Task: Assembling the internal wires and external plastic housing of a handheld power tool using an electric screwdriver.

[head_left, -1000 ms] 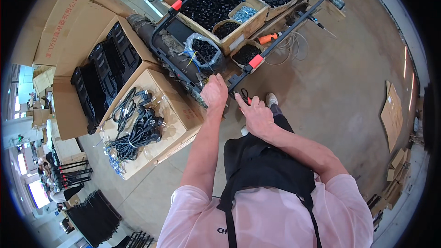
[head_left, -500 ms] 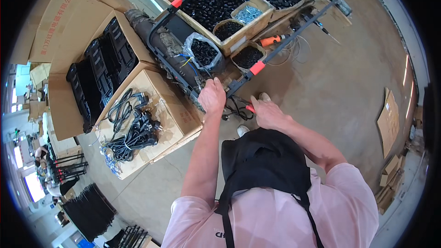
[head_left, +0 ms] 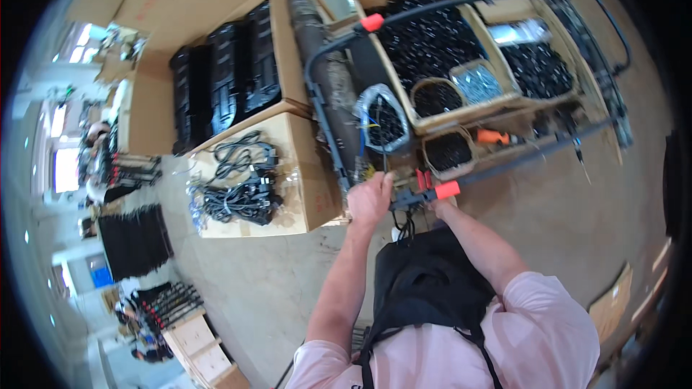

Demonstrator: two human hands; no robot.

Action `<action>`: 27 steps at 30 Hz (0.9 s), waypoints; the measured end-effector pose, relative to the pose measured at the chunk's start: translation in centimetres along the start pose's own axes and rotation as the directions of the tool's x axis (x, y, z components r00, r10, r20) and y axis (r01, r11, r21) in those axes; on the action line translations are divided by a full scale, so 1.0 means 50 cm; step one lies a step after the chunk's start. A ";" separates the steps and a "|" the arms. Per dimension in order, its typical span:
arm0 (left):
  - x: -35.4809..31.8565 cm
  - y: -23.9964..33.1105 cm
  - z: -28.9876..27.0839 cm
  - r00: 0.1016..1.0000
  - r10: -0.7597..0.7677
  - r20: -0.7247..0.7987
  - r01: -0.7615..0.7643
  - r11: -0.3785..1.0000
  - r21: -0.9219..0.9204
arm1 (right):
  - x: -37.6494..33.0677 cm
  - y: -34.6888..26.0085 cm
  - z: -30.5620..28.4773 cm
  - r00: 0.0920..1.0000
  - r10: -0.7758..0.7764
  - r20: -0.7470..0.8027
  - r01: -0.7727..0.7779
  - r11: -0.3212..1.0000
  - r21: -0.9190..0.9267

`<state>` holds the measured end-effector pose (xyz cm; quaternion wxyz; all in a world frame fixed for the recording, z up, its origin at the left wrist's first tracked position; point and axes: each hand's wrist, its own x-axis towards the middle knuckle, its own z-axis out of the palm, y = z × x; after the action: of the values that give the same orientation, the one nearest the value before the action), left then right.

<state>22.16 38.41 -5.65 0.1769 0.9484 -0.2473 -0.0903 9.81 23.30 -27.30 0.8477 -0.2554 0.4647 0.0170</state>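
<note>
My left hand point(head_left: 371, 199) is closed at the near corner of a dark tubular frame point(head_left: 497, 156), round a thin dark cable point(head_left: 384, 150) that runs up from its fingers. Beyond it are thin blue and yellow wires point(head_left: 373, 124). My right hand point(head_left: 442, 208) is at the underside of the frame's near bar, beside a red pad point(head_left: 447, 189); its fingers are hidden there. A red-handled tool point(head_left: 424, 179) stands just past the bar, between the two hands. Black cable loops point(head_left: 405, 228) hang below the corner.
A wooden bin of black parts point(head_left: 425, 36) and tubs of screws lie beyond the frame. An orange-handled driver point(head_left: 493, 136) rests near its bar. On the left, coiled power cords point(head_left: 241, 194) lie on a carton point(head_left: 306, 209), beside an open box of black housings point(head_left: 227, 79).
The view has swung, so the frame and bins sit further right. My right hand has moved in under the bar; the red-handled tool it held now shows beyond the bar.
</note>
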 end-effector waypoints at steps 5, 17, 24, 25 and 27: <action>0.068 0.012 -0.081 0.945 -0.133 -0.299 0.005 0.920 -0.392 | 0.073 0.016 -0.037 0.998 0.016 0.059 0.009 0.919 -0.393; 0.484 -0.474 -0.418 0.797 -0.298 -0.525 0.517 0.785 0.340 | -0.144 -0.152 -0.139 0.996 -0.081 0.042 0.077 0.487 -0.870; 0.556 -0.577 -0.419 0.848 -0.503 -0.167 0.500 0.654 0.567 | -0.380 -0.265 -0.136 0.958 -0.259 -0.121 0.018 0.478 -0.878; 0.549 -0.597 -0.431 0.878 -0.422 -0.225 0.471 0.681 0.561 | -0.406 -0.275 -0.113 0.971 -0.231 -0.064 0.037 0.411 -0.911; 0.532 -0.566 -0.444 0.892 -0.220 -0.395 0.404 0.778 0.481 | -0.473 -0.308 -0.053 0.977 -0.209 -0.033 0.042 0.346 -0.937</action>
<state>63.18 54.62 1.83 -0.0841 0.9881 -0.0682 0.1096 -1.58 13.66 -3.20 0.5150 -0.7260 0.4126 0.1935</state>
